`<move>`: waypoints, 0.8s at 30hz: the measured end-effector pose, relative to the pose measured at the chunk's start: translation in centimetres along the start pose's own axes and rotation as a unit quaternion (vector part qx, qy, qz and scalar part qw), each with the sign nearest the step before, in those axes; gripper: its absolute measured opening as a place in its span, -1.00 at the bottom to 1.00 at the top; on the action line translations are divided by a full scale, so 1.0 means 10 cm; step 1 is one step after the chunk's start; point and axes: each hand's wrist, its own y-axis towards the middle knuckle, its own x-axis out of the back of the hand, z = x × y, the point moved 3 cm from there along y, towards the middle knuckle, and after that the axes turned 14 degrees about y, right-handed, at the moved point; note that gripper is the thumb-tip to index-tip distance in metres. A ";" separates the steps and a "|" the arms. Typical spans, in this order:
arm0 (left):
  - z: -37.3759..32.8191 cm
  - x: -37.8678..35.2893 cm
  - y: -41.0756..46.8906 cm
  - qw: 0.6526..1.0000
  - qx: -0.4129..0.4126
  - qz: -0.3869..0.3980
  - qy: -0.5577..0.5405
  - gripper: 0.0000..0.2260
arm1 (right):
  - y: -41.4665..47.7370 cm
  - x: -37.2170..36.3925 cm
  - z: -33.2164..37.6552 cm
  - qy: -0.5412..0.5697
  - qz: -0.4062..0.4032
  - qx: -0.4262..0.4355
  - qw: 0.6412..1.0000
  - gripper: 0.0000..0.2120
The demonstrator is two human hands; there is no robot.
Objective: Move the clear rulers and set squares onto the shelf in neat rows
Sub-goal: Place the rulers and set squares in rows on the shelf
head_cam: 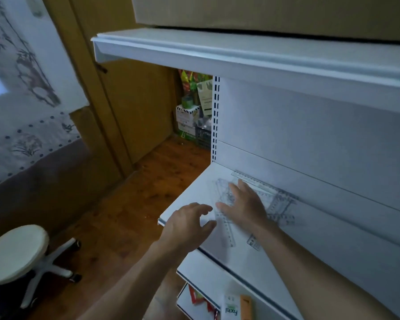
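Head view: my right hand [245, 204] flat, fingers spread, pressing clear rulers [273, 199] on shelf [189, 199]; long axes mixed. Left hand [187, 224] open, holding nothing.

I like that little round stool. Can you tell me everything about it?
The stool stands upright on the wooden floor at the bottom left. It has a round, cream, padded-looking seat on a white base whose spreading legs end in dark wheels. Nothing rests on it, and neither hand touches it. Its lower left part is hidden by something dark.
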 end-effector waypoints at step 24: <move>0.14 0.03 0.68 0.971 -0.080 0.101 -0.199 -0.66 | -0.22 0.48 -0.19 0.158 -0.247 -0.034 0.956 -0.78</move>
